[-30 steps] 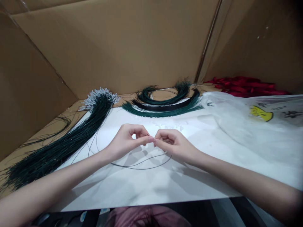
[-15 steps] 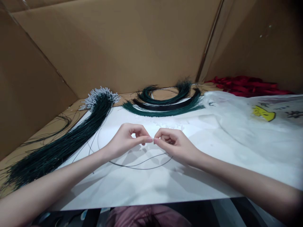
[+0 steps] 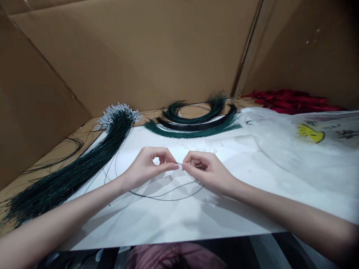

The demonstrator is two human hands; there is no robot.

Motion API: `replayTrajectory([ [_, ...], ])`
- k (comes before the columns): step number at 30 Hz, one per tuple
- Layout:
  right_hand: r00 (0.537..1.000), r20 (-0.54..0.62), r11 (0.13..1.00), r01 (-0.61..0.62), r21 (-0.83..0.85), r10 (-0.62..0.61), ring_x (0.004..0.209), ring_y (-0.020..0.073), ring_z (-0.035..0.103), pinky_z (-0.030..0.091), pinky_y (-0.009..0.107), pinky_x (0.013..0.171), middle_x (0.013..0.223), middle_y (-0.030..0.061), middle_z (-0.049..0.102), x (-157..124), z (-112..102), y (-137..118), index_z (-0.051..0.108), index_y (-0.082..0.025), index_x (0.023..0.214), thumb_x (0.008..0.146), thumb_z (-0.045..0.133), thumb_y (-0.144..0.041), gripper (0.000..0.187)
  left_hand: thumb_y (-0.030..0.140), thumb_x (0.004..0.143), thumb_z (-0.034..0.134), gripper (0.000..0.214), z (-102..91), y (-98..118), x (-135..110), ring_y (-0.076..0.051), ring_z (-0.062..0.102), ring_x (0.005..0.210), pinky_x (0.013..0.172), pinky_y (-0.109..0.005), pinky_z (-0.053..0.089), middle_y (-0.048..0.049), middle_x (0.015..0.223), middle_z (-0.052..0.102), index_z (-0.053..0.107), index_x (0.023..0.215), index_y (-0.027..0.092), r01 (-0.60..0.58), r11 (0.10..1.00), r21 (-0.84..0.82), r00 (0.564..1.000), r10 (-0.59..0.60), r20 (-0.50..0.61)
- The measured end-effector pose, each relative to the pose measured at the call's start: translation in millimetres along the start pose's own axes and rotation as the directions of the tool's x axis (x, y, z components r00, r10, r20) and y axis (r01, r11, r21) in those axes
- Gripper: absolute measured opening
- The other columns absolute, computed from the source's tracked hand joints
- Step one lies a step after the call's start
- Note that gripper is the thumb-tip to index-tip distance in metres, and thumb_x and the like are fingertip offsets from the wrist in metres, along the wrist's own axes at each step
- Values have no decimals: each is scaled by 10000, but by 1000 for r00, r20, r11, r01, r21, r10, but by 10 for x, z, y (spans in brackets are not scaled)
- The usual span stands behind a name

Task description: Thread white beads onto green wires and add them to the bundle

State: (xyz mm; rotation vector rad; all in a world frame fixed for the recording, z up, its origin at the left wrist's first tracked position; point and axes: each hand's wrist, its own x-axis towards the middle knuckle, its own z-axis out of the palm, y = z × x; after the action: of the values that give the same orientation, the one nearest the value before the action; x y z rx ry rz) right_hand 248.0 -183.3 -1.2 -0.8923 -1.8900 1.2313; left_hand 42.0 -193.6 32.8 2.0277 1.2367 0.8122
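My left hand and my right hand meet fingertip to fingertip over the white sheet, a small gap between them. Both are closed in a pinch. A short stretch of thin dark cord spans the gap, gripped at either side. Below the hands, the dark cord loops down between my left wrist and my right palm. Any small piece inside the fingertips is hidden. Tiny white pieces lie on the sheet just beyond my right hand.
At left lies a long bundle of dark green cords with white tips. Curved bundles of green and black cords rest at the back. Red ribbons and a translucent plastic bag are at right. Cardboard walls enclose the table.
My fingertips have drawn slightly apart, my left thumb shifting a little left. A bit of cord now shows between them. The rest stays nearly the same.
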Motion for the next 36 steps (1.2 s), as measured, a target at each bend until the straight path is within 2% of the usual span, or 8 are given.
replayTrajectory([
  [9,1000,-26,999,15,30,-14,526,78,336,253,230,499,562,-60,394,3,-13,27,582,-160,747,888,582,-280,185,372,810,729,197,-44,0,-24,-102,550,645,624,-227,424,17,711,685,717,748,185,-25,999,48,998,27,-51],
  [17,1000,-26,997,-14,82,16,509,78,355,258,228,489,554,-63,402,-12,-12,27,567,-169,766,903,578,-317,202,352,826,718,213,11,-12,-49,-97,538,651,611,-218,412,18,692,671,688,714,174,-59,997,46,994,63,-85],
  [20,999,-35,996,-8,90,12,523,84,390,283,228,501,572,-55,432,-9,-13,36,573,-171,780,909,570,-320,197,358,828,714,222,14,13,-47,-100,544,641,616,-223,423,13,692,674,686,712,171,-69,997,34,995,71,-74],
  [23,998,-55,996,13,86,-8,560,91,430,307,229,520,610,-39,476,4,-20,45,579,-167,774,899,574,-287,174,351,815,726,198,-68,6,18,-107,565,648,644,-232,442,6,726,691,697,736,171,-91,994,59,996,92,-19],
  [26,997,-80,995,14,97,-6,561,89,434,309,228,522,613,-36,483,13,-20,42,578,-163,754,881,583,-258,159,348,796,735,176,-233,-125,158,-119,583,690,656,-237,442,-5,811,707,703,807,176,-84,982,168,995,90,-29],
  [30,994,-108,994,0,113,12,542,81,416,297,226,508,604,-36,483,6,-4,26,582,-156,730,858,598,-244,157,351,815,694,185,-400,-468,382,-138,594,718,670,-254,432,-23,856,703,689,854,171,-54,923,381,995,81,-55],
  [33,993,-119,993,2,116,12,532,74,389,281,226,500,609,-33,485,-1,6,21,584,-150,725,854,612,-269,178,341,838,652,173,-381,-672,519,-143,597,692,687,-267,421,-25,818,694,691,849,173,-65,869,491,995,95,-36],
  [36,992,-129,993,8,118,7,524,71,362,260,229,495,592,-40,458,3,14,23,573,-148,709,852,633,-324,234,300,843,635,135,-283,-751,629,-140,591,672,698,-271,400,-20,817,692,696,865,180,-103,824,556,991,133,-13],
])
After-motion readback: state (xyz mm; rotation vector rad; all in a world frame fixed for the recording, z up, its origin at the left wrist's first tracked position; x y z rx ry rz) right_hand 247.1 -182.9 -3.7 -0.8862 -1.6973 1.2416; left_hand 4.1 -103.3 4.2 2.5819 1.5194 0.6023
